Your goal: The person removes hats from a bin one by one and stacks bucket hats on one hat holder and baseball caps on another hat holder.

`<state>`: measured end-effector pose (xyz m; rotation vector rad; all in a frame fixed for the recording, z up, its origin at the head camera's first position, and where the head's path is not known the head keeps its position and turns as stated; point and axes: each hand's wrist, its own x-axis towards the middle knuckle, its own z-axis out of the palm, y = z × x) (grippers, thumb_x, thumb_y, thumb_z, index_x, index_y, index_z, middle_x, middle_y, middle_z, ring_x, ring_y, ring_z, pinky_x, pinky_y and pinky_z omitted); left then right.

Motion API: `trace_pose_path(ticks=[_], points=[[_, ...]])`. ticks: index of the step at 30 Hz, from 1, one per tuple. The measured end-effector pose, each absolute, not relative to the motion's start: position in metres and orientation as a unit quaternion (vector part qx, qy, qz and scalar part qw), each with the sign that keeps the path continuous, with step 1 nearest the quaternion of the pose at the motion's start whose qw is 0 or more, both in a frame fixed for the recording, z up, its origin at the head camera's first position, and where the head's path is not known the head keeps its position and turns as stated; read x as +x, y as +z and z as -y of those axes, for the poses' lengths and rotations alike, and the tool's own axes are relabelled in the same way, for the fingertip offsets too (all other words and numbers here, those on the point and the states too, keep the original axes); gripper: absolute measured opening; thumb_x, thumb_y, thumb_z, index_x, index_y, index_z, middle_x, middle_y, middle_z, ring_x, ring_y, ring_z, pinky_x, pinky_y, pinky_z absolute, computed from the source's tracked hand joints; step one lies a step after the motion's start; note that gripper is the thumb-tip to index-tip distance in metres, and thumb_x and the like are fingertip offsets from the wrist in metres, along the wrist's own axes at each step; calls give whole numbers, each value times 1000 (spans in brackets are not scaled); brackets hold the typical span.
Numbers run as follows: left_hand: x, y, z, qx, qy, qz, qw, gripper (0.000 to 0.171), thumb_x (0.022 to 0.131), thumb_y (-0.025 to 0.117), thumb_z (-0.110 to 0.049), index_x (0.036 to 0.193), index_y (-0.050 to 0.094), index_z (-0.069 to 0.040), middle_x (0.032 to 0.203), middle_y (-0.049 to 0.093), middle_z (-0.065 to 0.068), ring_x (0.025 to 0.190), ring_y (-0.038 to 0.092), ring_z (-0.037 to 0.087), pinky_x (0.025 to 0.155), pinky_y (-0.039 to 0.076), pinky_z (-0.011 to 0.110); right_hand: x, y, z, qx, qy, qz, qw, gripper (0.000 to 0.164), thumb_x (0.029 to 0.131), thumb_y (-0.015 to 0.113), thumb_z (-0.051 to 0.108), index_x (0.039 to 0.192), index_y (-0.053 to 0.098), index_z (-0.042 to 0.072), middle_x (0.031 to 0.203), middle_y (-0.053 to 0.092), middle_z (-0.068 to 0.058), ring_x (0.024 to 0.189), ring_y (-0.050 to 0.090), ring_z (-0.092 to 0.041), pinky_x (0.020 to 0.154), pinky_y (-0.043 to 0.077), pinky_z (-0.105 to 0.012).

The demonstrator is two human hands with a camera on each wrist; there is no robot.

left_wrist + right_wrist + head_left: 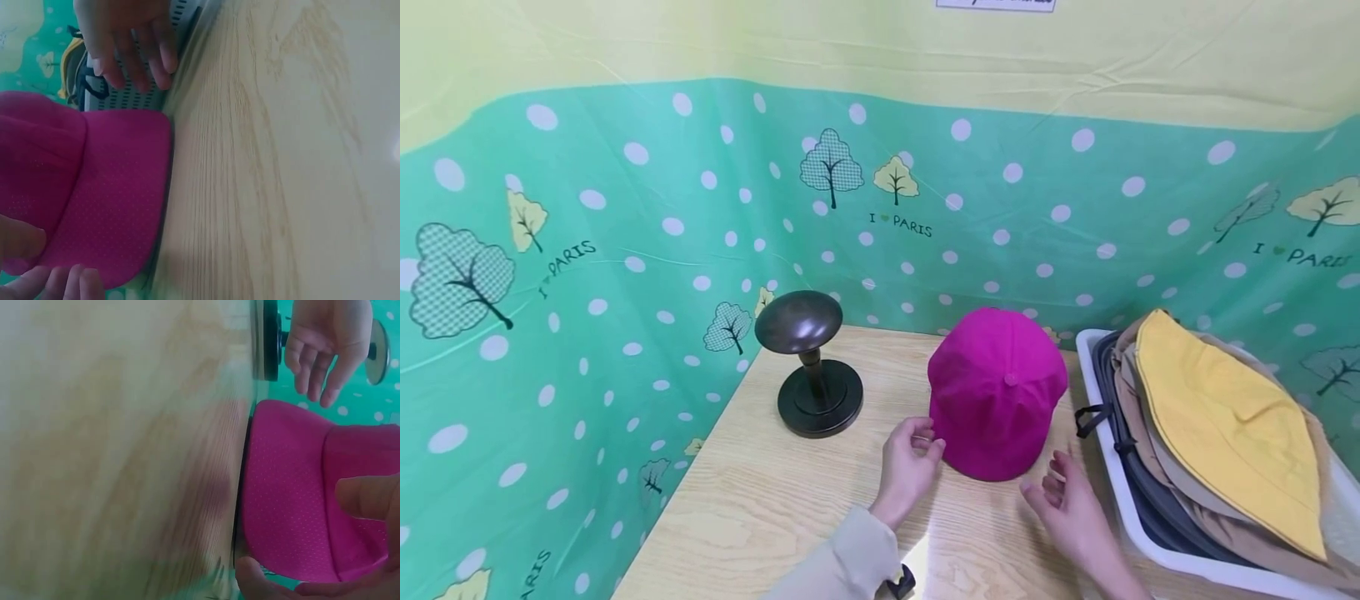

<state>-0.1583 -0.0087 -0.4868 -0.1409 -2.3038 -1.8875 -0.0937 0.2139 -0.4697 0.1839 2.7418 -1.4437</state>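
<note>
A magenta baseball cap sits on the wooden table, its brim towards me. My left hand is at the left side of the brim, fingers loosely bent; in the right wrist view this left hand appears relaxed with nothing gripped. Near the brim's right front corner is my right hand, thumb and fingers spread apart and holding nothing. The left wrist view shows the cap's dotted brim lying close to the tabletop. Whether any fingertip touches the cap, I cannot tell.
A dark hat stand with a rounded top stands left of the cap. On the right, a white plastic basket holds stacked hats, a yellow bucket hat on top. Behind hangs a green dotted curtain.
</note>
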Motion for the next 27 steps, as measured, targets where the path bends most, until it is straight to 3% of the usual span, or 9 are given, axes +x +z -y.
trace_pose_path(ticks=[3,6,10,16,22,27], points=[[-153,-483,9,-61,-631,770,71,19,82,69,-3,101,66,-3,85,64,1,75,59,10,64,52,22,-86,-468,-213,58,-454,-889,9,71,94,62,26,141,25,-11,137,38,-34,115,52,-46,90,50,-44],[-146,-477,7,-82,-637,764,60,13,83,69,-5,96,67,-1,81,65,0,71,57,8,64,51,22,-78,-464,-210,70,-451,-890,1,59,93,64,26,135,39,-6,130,50,-27,102,62,-33,77,54,-35],[-137,-468,1,-112,-645,755,39,10,84,69,-5,92,68,-1,79,64,-1,69,57,7,64,51,22,-69,-458,-208,96,-447,-889,10,43,92,65,26,125,52,2,117,60,-15,86,61,-16,63,51,-25],[-122,-454,-12,-165,-647,744,22,7,85,68,-8,91,69,-4,79,64,-4,68,58,3,63,53,22,-60,-447,-207,105,-435,-894,24,35,92,65,29,115,61,3,107,65,-8,78,60,-12,62,49,-25],[-109,-441,-25,-218,-650,728,-1,5,88,66,-11,91,67,-8,79,62,-8,68,57,0,62,54,22,-49,-429,-210,68,-395,-916,-27,26,90,67,27,106,65,6,96,68,-1,69,59,-4,60,48,-23],[-102,-433,-37,-244,-638,730,-16,7,89,66,-14,94,68,-8,80,63,-9,69,57,-3,64,53,18,-46,-413,-216,65,-349,-935,-19,33,91,66,35,108,65,7,97,67,-1,72,58,-6,60,47,-23]])
